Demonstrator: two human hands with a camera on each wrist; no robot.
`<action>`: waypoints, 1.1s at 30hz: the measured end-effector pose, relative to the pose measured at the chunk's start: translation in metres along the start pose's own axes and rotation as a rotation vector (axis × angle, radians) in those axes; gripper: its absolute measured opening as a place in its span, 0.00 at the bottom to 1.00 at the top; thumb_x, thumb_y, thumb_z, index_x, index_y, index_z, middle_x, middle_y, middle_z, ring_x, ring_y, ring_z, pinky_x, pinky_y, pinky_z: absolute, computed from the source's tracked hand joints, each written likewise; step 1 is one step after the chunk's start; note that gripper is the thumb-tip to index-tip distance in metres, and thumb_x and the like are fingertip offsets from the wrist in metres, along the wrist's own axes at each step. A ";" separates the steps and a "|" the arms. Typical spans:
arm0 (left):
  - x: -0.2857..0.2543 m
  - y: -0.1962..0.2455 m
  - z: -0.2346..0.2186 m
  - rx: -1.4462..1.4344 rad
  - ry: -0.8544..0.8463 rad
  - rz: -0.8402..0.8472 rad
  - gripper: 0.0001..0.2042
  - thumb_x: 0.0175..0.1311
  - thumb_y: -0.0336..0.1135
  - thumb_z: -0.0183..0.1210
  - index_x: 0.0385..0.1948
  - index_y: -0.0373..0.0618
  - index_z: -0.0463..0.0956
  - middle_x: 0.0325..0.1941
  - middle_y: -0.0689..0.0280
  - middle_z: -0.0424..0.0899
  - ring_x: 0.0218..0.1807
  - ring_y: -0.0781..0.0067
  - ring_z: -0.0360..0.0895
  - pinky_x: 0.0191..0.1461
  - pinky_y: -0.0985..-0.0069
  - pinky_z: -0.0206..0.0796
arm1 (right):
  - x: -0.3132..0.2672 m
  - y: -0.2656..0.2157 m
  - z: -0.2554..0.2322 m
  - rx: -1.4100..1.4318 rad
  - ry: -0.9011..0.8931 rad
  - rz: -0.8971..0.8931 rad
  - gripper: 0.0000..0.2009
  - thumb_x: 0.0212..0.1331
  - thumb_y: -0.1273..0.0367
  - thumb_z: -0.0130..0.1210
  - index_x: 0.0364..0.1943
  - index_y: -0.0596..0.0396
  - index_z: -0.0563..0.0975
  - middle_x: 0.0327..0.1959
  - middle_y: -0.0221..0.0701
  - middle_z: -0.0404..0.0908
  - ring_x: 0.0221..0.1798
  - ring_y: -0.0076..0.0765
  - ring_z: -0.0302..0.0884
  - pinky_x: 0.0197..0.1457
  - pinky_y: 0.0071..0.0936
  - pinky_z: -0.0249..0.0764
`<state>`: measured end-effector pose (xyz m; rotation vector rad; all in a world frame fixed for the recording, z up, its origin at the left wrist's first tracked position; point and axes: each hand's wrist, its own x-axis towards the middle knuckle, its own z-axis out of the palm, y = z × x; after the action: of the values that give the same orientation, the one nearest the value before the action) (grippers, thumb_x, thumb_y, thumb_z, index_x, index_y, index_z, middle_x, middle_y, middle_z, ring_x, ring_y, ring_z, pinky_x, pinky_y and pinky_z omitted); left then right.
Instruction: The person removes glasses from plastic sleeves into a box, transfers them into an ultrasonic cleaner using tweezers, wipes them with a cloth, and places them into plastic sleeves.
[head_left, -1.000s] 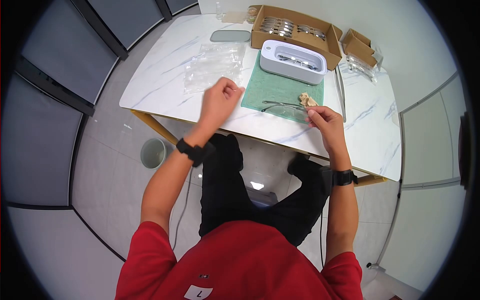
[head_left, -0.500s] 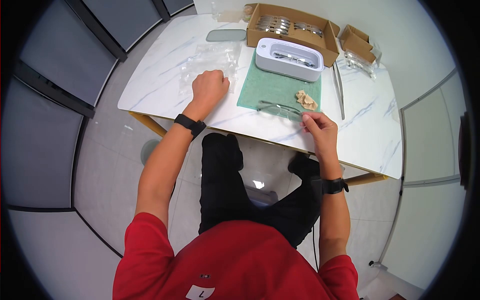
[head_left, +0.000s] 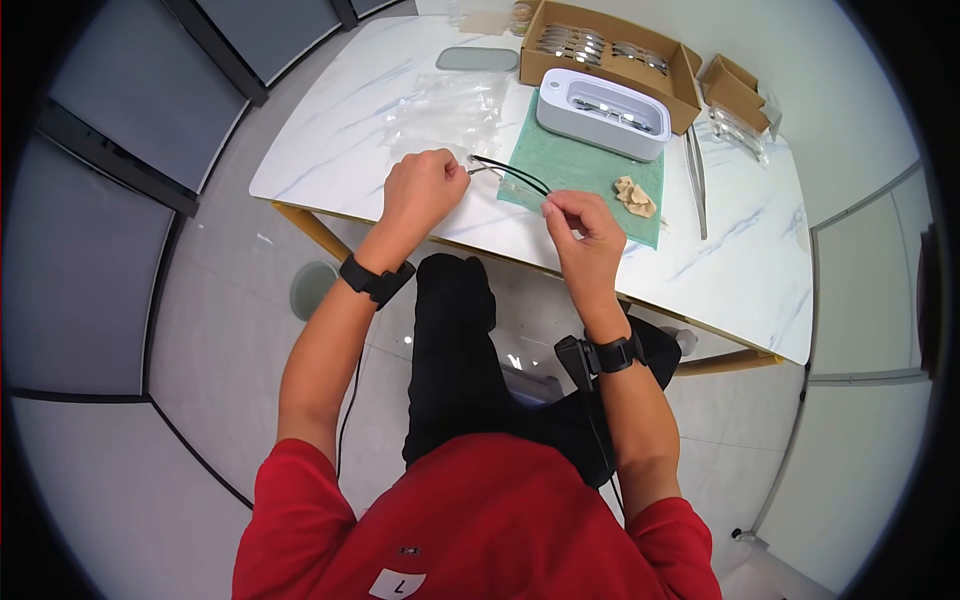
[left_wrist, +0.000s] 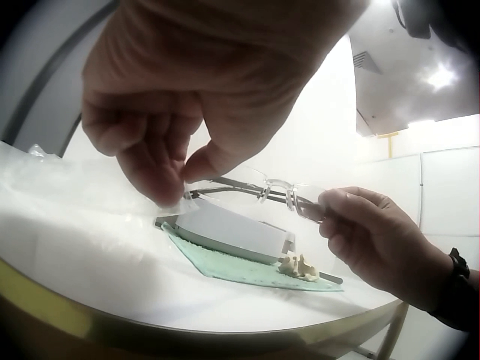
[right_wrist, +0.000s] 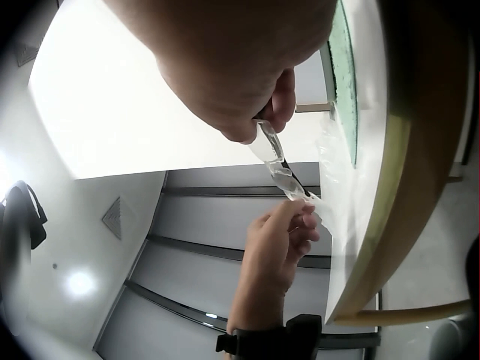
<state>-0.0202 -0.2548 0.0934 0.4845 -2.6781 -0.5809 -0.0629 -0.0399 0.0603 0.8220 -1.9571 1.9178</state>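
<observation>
My right hand pinches a pair of rimless eyeglasses at one end, and they hang above the front of the table. Their dark temples lie folded behind the clear lenses. On the other side my left hand has its thumb and fingertips pinched together at the edge of a clear plastic bag. The far end of the eyeglasses comes right up to these left fingertips. In the right wrist view the left hand faces the end of the eyeglasses, with translucent film beside its fingertips.
A green cloth lies under a white ultrasonic cleaner holding eyeglasses. A crumpled beige cloth and metal tweezers are at the right. Behind stands a cardboard box with several eyeglasses. A grey tray lies at the back.
My right hand has carried the eyeglasses leftward from the front of the green cloth to my left hand. My left hand moved onto the plastic bag and pinches at its edge.
</observation>
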 end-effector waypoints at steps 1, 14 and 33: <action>-0.002 0.000 0.000 -0.006 0.002 0.018 0.10 0.56 0.37 0.58 0.25 0.40 0.82 0.23 0.55 0.83 0.27 0.52 0.81 0.33 0.64 0.72 | -0.001 0.000 0.000 -0.016 -0.013 -0.019 0.05 0.55 0.78 0.64 0.36 0.58 0.83 0.38 0.32 0.83 0.35 0.25 0.80 0.36 0.19 0.77; -0.036 0.019 0.005 -0.068 0.161 0.256 0.07 0.60 0.31 0.55 0.24 0.39 0.74 0.27 0.55 0.80 0.29 0.49 0.79 0.32 0.58 0.71 | 0.003 0.000 0.015 0.011 -0.251 0.105 0.07 0.57 0.75 0.63 0.38 0.61 0.82 0.38 0.37 0.84 0.34 0.29 0.81 0.39 0.23 0.77; -0.055 0.046 0.021 -0.109 0.209 0.365 0.05 0.57 0.29 0.58 0.24 0.40 0.73 0.25 0.58 0.76 0.28 0.52 0.77 0.31 0.60 0.68 | -0.012 0.003 0.004 0.051 -0.063 0.300 0.10 0.55 0.70 0.68 0.36 0.61 0.79 0.27 0.32 0.84 0.28 0.20 0.80 0.34 0.19 0.77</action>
<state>0.0083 -0.1867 0.0810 0.0196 -2.4352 -0.5307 -0.0538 -0.0419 0.0509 0.6377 -2.1823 2.1372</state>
